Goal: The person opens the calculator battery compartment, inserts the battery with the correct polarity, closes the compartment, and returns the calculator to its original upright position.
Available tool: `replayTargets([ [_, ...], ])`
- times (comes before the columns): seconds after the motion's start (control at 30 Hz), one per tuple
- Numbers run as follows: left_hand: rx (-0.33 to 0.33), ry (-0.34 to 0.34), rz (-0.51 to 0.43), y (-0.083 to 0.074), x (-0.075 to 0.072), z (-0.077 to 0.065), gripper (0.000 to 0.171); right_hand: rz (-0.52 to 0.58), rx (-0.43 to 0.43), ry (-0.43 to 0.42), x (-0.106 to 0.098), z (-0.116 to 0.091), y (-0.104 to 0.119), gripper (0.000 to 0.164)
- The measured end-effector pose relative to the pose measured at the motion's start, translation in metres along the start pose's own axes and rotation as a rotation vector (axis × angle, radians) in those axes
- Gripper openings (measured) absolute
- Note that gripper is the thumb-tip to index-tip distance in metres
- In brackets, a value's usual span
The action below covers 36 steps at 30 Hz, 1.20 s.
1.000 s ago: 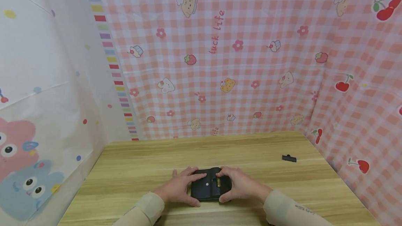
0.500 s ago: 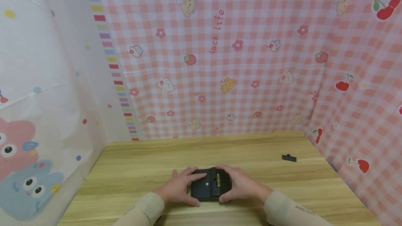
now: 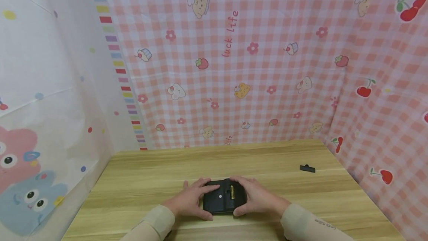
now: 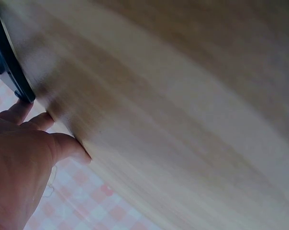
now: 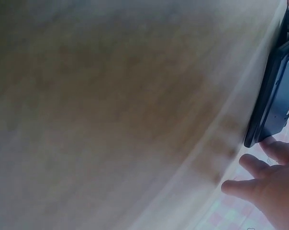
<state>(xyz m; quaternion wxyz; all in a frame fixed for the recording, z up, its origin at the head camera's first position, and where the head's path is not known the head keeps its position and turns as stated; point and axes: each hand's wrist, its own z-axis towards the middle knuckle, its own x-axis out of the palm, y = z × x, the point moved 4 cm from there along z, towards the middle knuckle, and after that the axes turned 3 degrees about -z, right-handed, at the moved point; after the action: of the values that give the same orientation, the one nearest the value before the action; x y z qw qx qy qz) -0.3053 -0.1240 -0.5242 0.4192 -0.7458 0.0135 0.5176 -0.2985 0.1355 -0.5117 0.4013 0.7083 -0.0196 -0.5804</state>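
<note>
A flat black device like a desk calculator (image 3: pixel 213 203) lies on the wooden table with its back up. In its open battery compartment sits one gold-and-black battery (image 3: pixel 232 192). My left hand (image 3: pixel 190 199) holds the device's left side, index finger across the back and thumb by the near edge. On the opposite side my right hand (image 3: pixel 256 198) grips it between thumb at the near edge and fingers at the far edge. Both wrist views catch only part of the device's edge beside the fingers. A small black battery cover (image 3: pixel 307 168) lies apart, toward the back right.
The wooden table (image 3: pixel 160 166) reaches to a pink checked cloth (image 3: pixel 214 84) at the back. Printed cloth also hangs along the left and right sides. Much of each wrist view is blurred tabletop.
My right index finger has moved off the battery to the device's far edge, leaving the battery in sight. The left hand, the device and the cover have stayed put.
</note>
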Motion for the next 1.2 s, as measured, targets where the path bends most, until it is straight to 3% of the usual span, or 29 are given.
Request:
replayTargets([
  [0.3,-0.001,-0.006,-0.005,-0.002,-0.001,-0.001,0.095,-0.028,-0.021,-0.008,-0.009,-0.004,0.004,0.09],
  [0.57,-0.012,0.001,0.004,-0.006,-0.002,-0.002,0.095,-0.126,0.022,-0.086,-0.019,-0.008,0.01,0.074],
  [0.83,-0.014,-0.004,0.011,-0.007,-0.002,-0.002,0.095,-0.133,0.09,-0.156,-0.026,-0.012,0.005,0.052],
  [1.2,-0.02,-0.01,0.104,-0.008,-0.004,-0.003,0.097,-0.215,0.216,-0.236,-0.067,-0.028,-0.013,0.04],
])
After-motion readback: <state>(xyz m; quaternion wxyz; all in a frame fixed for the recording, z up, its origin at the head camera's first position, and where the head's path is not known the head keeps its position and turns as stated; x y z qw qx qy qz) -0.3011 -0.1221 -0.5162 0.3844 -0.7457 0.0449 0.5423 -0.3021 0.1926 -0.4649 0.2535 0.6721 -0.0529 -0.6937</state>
